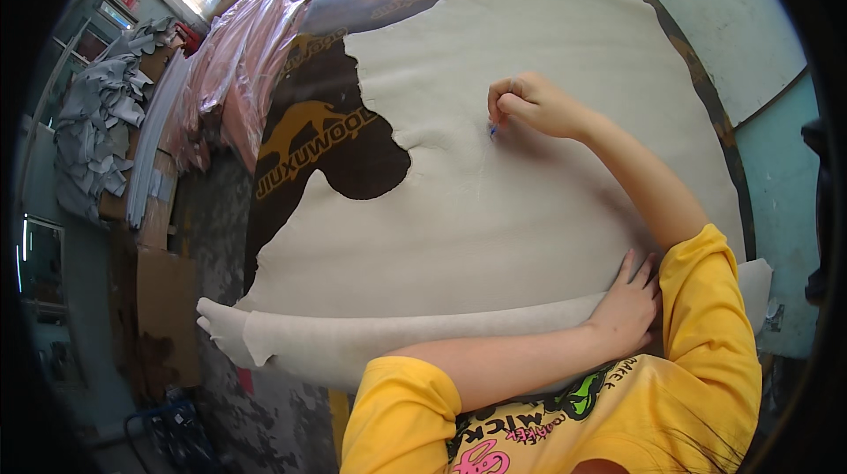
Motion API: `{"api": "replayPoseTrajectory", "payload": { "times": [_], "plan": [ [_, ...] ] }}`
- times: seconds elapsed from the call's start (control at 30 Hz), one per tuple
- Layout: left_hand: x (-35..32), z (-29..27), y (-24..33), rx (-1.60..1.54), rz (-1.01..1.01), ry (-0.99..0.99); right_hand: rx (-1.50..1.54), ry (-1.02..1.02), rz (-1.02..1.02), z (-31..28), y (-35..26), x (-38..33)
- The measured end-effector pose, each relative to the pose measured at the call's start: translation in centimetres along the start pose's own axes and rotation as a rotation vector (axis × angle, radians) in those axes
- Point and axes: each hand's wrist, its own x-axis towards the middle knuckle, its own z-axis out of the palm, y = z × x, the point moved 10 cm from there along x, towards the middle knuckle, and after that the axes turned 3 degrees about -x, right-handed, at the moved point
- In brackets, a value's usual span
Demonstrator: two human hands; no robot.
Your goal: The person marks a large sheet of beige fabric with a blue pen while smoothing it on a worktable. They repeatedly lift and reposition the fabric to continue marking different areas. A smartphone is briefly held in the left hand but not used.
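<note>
A large pale cream leather hide (423, 244) lies spread over the table, with an irregular, notched left edge. My right hand (534, 105) is closed above the hide's middle, its fingers pinched on what looks like a blue-tipped pen (492, 131). The tip is at the leather's surface, and the rest of the pen is hidden in my fist. Faint creases run across the leather near it. My left hand (625, 308) lies flat with fingers apart, across the right part of the rolled near edge (353, 333) of the hide. Nothing shows in that hand.
A dark sheet with tan printing (309, 134) covers the table beneath the hide. At the left, pink material in clear plastic (238, 68) and a heap of grey leather pieces (101, 112) are piled up. A cardboard box (168, 315) stands on the floor. A pale board (732, 24) lies at the upper right.
</note>
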Motion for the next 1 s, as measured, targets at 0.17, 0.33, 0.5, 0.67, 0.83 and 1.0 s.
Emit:
{"api": "replayPoseTrajectory", "payload": {
  "times": [0.17,0.33,0.5,0.67,0.83,1.0],
  "plan": [
    [0.0,-0.1,0.1,-0.017,-0.004,-0.003,0.001,0.045,-0.101,-0.6,-0.6,-0.4],
    [0.0,0.0,0.1,0.001,-0.008,-0.058,0.163,-0.059,-0.094,-0.2,0.7,1.4],
    [0.1,0.6,0.4,0.123,0.032,-0.125,0.413,0.201,-0.119,-2.6,2.2,7.6],
    [0.3,0.1,0.0,-0.046,-0.009,-0.019,0.394,0.211,-0.171,0.1,1.5,14.2],
    [0.7,1.2,-0.9,-0.221,-0.066,-0.097,0.138,0.282,-0.248,0.3,0.8,15.9],
    [0.8,1.4,-0.7,-0.187,-0.039,-0.07,0.003,0.459,-0.106,-3.6,2.3,15.1]
  ]
}}
